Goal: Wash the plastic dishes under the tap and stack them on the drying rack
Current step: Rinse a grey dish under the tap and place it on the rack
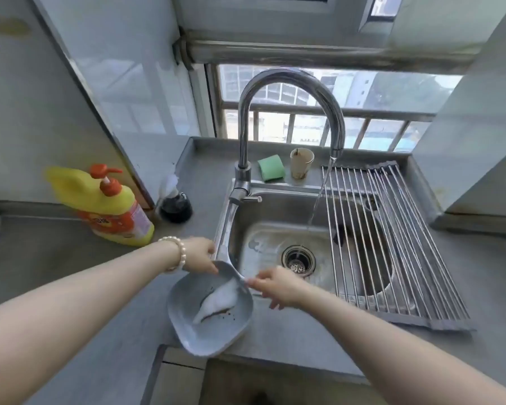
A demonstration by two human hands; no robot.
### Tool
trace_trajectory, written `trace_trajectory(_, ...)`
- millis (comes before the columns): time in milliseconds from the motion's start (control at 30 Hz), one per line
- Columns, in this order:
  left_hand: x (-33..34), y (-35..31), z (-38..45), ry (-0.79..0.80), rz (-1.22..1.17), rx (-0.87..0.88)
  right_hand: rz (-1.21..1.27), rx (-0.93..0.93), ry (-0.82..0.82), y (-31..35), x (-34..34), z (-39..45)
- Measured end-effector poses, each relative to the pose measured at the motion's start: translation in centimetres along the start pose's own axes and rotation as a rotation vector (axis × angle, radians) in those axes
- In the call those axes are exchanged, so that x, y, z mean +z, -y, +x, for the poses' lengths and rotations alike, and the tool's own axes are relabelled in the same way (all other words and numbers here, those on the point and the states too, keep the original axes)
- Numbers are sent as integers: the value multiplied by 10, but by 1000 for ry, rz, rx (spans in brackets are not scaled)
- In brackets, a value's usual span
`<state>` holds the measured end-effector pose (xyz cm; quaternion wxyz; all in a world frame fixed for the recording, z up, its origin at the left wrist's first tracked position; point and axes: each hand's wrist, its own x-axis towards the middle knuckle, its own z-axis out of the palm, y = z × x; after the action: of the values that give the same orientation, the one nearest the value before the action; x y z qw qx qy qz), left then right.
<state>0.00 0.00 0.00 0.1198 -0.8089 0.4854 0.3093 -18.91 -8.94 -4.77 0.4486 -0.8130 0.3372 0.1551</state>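
1. Well, start at the soap bottle (111, 206): it stands well beyond the left hand (198, 254) on the counter (56, 258), so it can wait until the dish is wet.
2. That left hand pinches the far rim of the blue dish (208, 311), fingers curled over the edge; keep this grip firm, because wet plastic probably slips.
3. Under both hands, the dish sits on the sink's (275, 229) near left corner, tilted, with a white scrap (216, 299) and dark crumbs inside (not yet rinsed, I judge).
4. Across the dish, the right hand (278, 287) has its fingers closed on the rim's sink-side edge, or on the scrap's tip; which one I cannot tell.
5. Lift the scrap out first, so it does not clog the drain (298, 260) just beyond the right hand.
6. Carry the dish beyond the right hand, into the stream (319, 197) from the tap (289, 83).
7. Farther right lies the rack (392, 244), bare bars over the sink; stand the dish there afterwards.
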Motion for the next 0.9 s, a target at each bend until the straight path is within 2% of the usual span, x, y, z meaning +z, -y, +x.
trace_trajectory(100, 9, 4, 0, 176, 5, -14, 18, 43, 119, 5, 16, 3)
trace_trajectory(167, 10, 2, 2, 193, -70, -11, 46, 11, 96, 2, 16, 7)
trace_trajectory(300, -11, -13, 18, 52, -220, 42, 85, -22, -89, -8, -22, 15)
trace_trajectory(433, -33, -38, 45, -79, -185, 93, 69, -15, -249, -22, -68, 23)
trace_trajectory(567, -45, -61, 77, -104, -155, 76, 98, 9, -429, -40, -110, 32)
trace_trajectory(900, -58, -86, 124, -64, -149, -69, 164, -39, -471, -78, -164, 55)
